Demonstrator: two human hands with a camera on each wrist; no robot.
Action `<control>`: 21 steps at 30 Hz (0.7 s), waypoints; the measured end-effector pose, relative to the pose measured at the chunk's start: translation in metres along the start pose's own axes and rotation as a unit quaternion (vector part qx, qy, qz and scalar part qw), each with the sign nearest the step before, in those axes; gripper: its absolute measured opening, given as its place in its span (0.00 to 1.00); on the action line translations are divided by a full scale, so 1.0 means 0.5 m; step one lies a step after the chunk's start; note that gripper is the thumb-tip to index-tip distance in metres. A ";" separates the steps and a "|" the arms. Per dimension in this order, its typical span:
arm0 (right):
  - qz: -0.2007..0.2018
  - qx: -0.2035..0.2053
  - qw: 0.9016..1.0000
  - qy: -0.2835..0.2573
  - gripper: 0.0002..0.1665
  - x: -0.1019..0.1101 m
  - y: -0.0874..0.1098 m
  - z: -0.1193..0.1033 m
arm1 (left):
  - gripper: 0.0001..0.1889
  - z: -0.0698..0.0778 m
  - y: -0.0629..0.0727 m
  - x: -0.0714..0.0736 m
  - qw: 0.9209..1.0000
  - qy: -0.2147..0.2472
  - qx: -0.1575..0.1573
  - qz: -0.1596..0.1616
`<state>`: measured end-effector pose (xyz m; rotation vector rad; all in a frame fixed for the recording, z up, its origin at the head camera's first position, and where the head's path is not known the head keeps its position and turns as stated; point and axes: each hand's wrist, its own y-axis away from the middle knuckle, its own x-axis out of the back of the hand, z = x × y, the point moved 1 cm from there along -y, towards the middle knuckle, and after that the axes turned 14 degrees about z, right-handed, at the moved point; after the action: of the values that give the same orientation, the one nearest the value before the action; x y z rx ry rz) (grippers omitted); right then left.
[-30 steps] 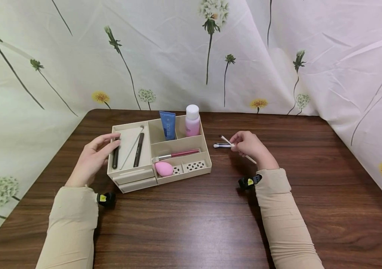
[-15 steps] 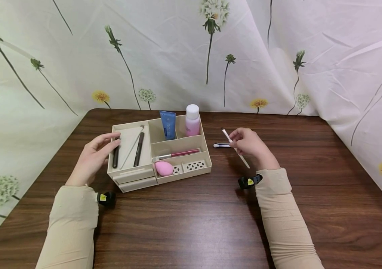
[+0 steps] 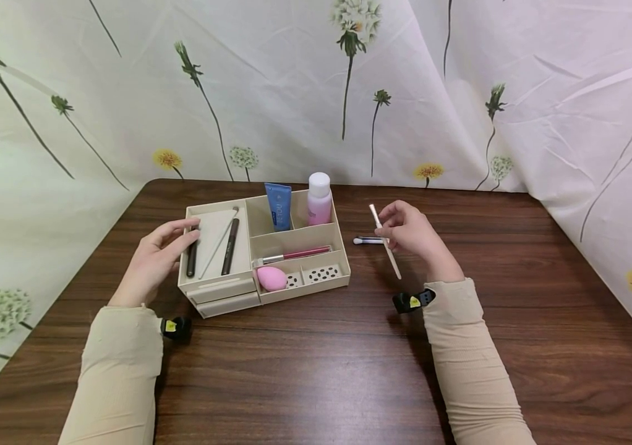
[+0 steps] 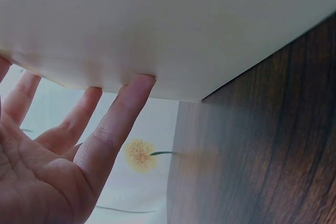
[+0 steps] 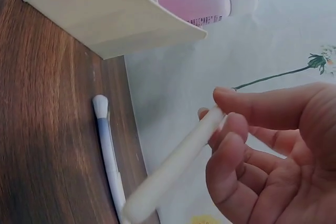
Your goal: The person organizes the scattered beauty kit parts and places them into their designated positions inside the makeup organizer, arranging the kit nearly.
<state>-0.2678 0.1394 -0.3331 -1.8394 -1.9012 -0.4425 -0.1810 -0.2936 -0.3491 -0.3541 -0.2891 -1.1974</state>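
My right hand (image 3: 409,233) pinches a slim white makeup brush (image 3: 391,258) between thumb and fingertips, its pale handle slanting down toward me. In the right wrist view the handle (image 5: 178,163) points toward the camera; the bristle end is hidden. Below, a makeup brush with white bristles (image 3: 358,241) lies on the table, with what looks like another alongside. My left hand (image 3: 151,256) touches the left side of a cream cosmetics organizer (image 3: 300,298). From the left wrist, its extended fingertips (image 4: 142,81) rest against the organizer's plain wall.
Inside the organizer are a blue tube (image 3: 279,207), a pink bottle with a white cap (image 3: 319,201), a red lip gloss tube (image 3: 306,253) and a pink sponge (image 3: 271,279). Dark pens (image 3: 229,247) and a thin silvery brush (image 3: 218,244) lie on its left top. Flowered cloth (image 3: 294,93) hangs behind.
The makeup brush in my right hand has turned steeper, its handle end swinging leftward and its other end rising. My right hand has lifted slightly. The left hand stays at the organizer.
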 end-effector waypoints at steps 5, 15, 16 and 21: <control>0.020 0.014 0.999 -0.039 0.13 0.001 0.008 -0.010 | 0.27 -0.001 0.001 0.000 1.000 0.002 -0.001 0.000; 0.049 0.034 0.994 -0.093 0.14 0.001 0.018 -0.029 | 0.27 -0.001 0.001 0.000 1.000 -0.002 -0.005 0.001; 0.050 0.034 0.994 -0.095 0.14 0.000 0.019 -0.032 | 0.27 -0.001 0.001 0.000 1.000 -0.003 -0.005 0.002; 0.056 0.035 0.992 -0.105 0.14 -0.003 0.024 -0.044 | 0.27 -0.002 0.002 0.000 1.000 -0.004 -0.008 0.006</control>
<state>-0.2538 0.1270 -0.3163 -2.0002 -1.9073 -0.1492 -0.1800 -0.2936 -0.3499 -0.3735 -0.2840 -1.1881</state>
